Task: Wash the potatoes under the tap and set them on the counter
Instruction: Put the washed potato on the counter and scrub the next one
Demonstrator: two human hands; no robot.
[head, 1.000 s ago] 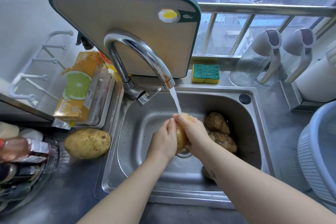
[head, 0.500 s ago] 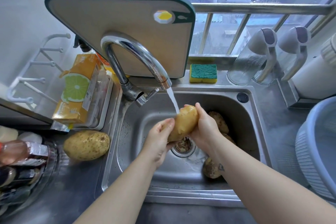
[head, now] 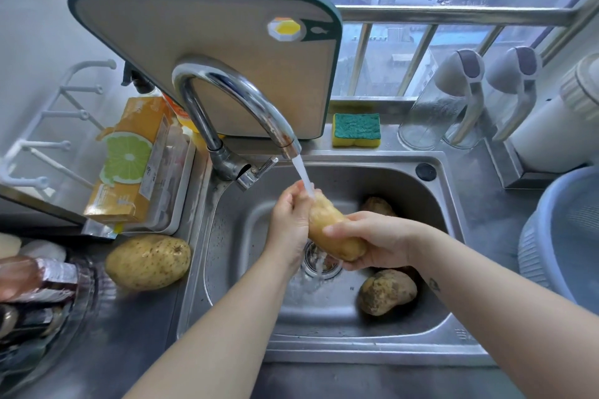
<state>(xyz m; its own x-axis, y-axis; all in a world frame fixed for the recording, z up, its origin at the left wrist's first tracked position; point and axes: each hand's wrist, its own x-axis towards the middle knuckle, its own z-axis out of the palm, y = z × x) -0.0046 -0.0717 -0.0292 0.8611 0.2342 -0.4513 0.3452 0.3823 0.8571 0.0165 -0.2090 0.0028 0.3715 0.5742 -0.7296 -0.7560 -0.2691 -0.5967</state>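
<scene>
The counter potato [head: 148, 261], pale and clean-looking, lies on the steel counter [head: 113, 343] just left of the sink [head: 356, 358]. Inside the basin, towards its front right, sits a muddy potato [head: 387, 291] that looks unwashed.

Above the drain [head: 324, 266] the person holds the held potato [head: 335, 233] tilted, its upper end under the water stream [head: 303, 176]. The right hand [head: 379, 241] cups the lower end, with the fingers wrapped over the top and the palm beneath. The left hand [head: 288, 220] is curled round the upper end, where the water strikes. Both grips look snug rather than tight.

Behind the right hand a further brown potato [head: 377, 206] shows against the back wall of the basin. Beyond it the tap [head: 233, 100] arches over, with a sponge [head: 356, 129] on the ledge and a cutting board [head: 210, 42] leaning behind.

The main risk is probably slip. Wet skin and a rounded shape could let the held potato squirt out if one hand lets go to rub. It would then drop onto the dirty ones and pick up soil again. Water glancing off the tilted end could also splash over the rim onto the counter potato. When the held potato goes onto the counter, a careless set-down could send either one rolling.
</scene>
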